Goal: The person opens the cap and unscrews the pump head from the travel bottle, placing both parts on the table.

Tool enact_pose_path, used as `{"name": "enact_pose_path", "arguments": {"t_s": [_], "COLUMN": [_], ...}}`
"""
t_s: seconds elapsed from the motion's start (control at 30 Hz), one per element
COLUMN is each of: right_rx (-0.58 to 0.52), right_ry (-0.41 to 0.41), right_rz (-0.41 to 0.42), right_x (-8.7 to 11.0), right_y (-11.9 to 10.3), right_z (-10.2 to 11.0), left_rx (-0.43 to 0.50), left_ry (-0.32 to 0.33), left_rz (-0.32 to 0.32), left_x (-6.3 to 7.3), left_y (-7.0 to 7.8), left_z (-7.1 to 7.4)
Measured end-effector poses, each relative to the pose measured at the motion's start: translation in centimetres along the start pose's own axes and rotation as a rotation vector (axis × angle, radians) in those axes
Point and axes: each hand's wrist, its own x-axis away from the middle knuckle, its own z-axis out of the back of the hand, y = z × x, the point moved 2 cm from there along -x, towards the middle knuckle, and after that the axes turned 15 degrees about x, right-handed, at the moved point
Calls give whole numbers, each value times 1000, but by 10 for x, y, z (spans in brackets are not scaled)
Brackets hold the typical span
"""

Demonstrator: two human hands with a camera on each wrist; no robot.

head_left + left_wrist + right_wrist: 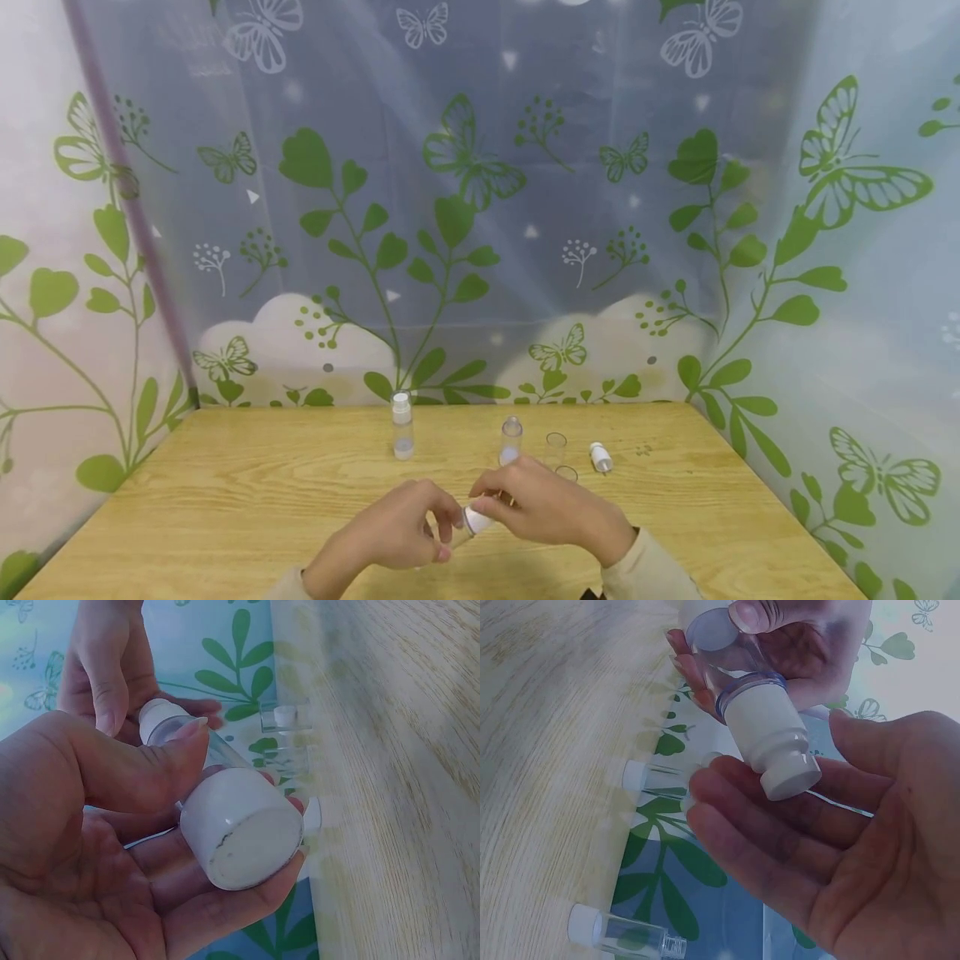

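Observation:
My left hand grips a clear pump bottle tilted above the table, its thumb on the body and its fingers underneath. The bottle's white base faces the left wrist camera. At its other end sits a white pump head on a clear collar. My right hand is at that pump head, fingers extended loosely beneath it. In the right wrist view the right thumb stands apart from the pump head. Whether the right fingers touch it is hard to tell.
On the wooden table a pump bottle stands at back left. Past my right hand are an uncapped clear bottle, two clear cylindrical pieces, one a clear cover, and a loose white pump head. A printed curtain hangs behind.

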Motion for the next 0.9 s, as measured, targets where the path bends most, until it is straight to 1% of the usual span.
{"name": "enact_pose_path", "arguments": {"t_s": [0.2, 0.33, 0.6, 0.9], "right_rx": [-34, -27, -5, 8], "right_ry": [-30, -33, -44, -45], "right_rz": [-1, -4, -35, -37], "right_x": [1, 1, 1, 1], "right_y": [2, 1, 0, -1], "right_z": [-1, -1, -1, 0], "left_rx": [-3, 0, -4, -14], "left_ry": [-5, -10, -12, -6], "left_rz": [9, 16, 26, 23], "left_x": [0, 0, 0, 0], "left_y": [2, 2, 1, -1], "left_z": [0, 0, -1, -1]}}
